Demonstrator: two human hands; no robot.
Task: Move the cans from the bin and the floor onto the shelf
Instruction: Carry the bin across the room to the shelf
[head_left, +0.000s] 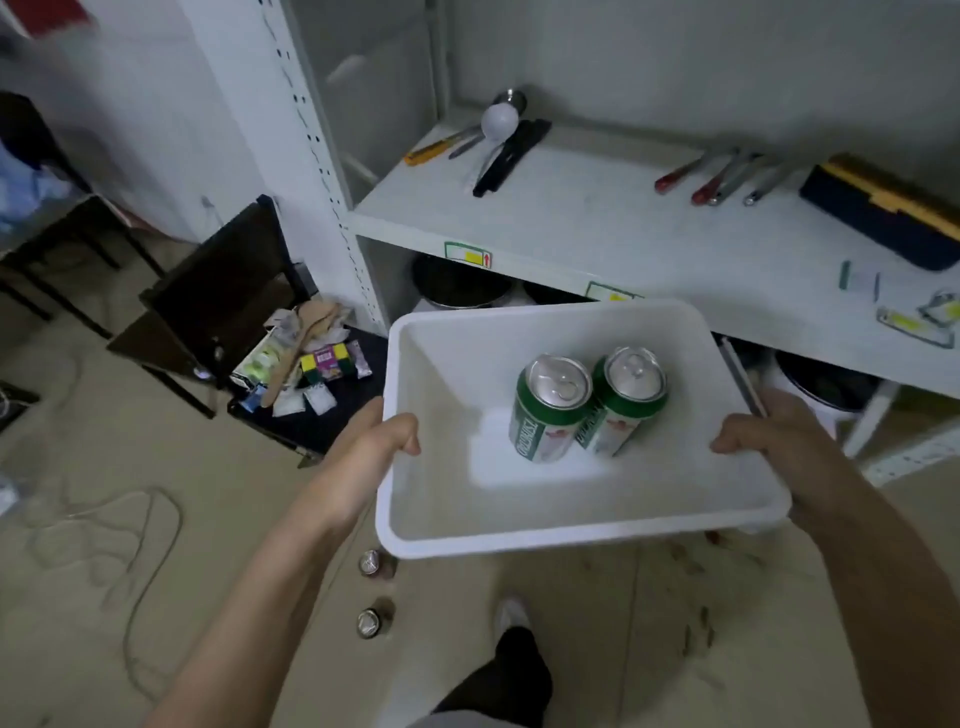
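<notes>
The shelf lies just ahead of the white bin, which both hands carry: left hand and right hand each have their grip closed on a side rim. Two green cans stand inside, touching, nearer the right hand. Two more cans stand on the floor below the left forearm.
</notes>
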